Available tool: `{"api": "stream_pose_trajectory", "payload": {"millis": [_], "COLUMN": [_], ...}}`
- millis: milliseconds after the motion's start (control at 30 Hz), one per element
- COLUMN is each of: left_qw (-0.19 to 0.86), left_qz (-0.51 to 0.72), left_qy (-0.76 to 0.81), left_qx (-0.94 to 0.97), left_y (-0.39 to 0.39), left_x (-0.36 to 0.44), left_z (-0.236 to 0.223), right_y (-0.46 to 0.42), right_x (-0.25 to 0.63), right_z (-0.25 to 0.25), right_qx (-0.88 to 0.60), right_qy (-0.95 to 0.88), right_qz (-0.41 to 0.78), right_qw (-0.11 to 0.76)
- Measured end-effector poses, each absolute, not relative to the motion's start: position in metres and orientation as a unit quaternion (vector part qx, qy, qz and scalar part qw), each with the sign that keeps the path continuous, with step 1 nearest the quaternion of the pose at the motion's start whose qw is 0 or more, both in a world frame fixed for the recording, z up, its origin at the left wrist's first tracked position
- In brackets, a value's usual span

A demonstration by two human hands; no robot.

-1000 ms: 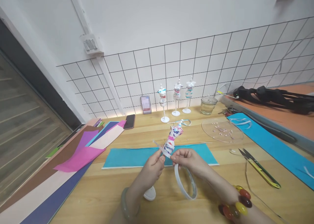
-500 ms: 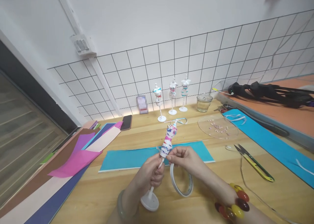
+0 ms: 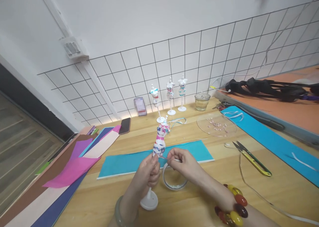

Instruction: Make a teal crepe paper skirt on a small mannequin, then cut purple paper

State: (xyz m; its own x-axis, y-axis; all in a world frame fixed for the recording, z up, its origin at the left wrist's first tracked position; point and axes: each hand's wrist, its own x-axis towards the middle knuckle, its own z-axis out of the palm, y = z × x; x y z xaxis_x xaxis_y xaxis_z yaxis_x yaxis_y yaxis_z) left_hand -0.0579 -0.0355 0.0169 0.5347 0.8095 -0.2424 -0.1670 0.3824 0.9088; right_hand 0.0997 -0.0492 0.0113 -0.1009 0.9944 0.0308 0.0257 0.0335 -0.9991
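A small white mannequin stand (image 3: 159, 145), banded with blue, pink and red strips, is gripped at its pole by my left hand (image 3: 149, 170). It leans a little, its round base showing below the fist. My right hand (image 3: 181, 161) is closed beside the torso, pinching a white strip that runs to the mannequin's lower edge. From the same hand hangs a roll of white double-sided tape (image 3: 174, 188). Behind both hands lies a strip of teal crepe paper (image 3: 124, 162) with a white front edge.
Three more mannequins (image 3: 170, 91) stand by the wall grid, beside a glass of liquid (image 3: 202, 102). A clear plate (image 3: 216, 125) carries small beads. Yellow-green thread snips (image 3: 253, 159) lie right; a phone (image 3: 125, 125) and coloured papers (image 3: 72, 174) lie left.
My left hand has shifted its grip down from the torso onto the pole, and the mannequin stands more upright. My right hand has drawn slightly away from the torso, with the strip stretched between.
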Motion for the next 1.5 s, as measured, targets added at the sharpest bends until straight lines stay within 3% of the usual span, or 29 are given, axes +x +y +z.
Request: {"api": "stream_pose_trajectory", "payload": {"millis": [300,600,900,1333,1500], "left_qw": [0.776,0.806,0.772,0.736,0.676], "left_qz": [0.303,0.296,0.288,0.272,0.349], "left_qy": [0.345,0.307,0.331,0.367,0.368], "left_qx": [0.433,0.412,0.460,0.499,0.535], "left_y": [-0.036,-0.035,-0.037,-0.040,-0.038], "left_x": [-0.059,-0.058,-0.058,-0.061,-0.058], "left_z": [0.017,0.013,0.011,0.013,0.013], "right_y": [-0.051,-0.045,-0.040,-0.042,-0.046], "right_x": [0.099,0.100,0.103,0.105,0.105], "right_z": [0.012,0.006,0.008,0.006,0.015], "right_qx": [-0.463,-0.448,-0.430,-0.323,-0.277], "right_qy": [-0.595,-0.559,-0.505,-0.589,-0.585], "right_qz": [0.456,0.492,0.565,0.577,0.618], "right_qw": [0.473,0.494,0.492,0.464,0.446]}}
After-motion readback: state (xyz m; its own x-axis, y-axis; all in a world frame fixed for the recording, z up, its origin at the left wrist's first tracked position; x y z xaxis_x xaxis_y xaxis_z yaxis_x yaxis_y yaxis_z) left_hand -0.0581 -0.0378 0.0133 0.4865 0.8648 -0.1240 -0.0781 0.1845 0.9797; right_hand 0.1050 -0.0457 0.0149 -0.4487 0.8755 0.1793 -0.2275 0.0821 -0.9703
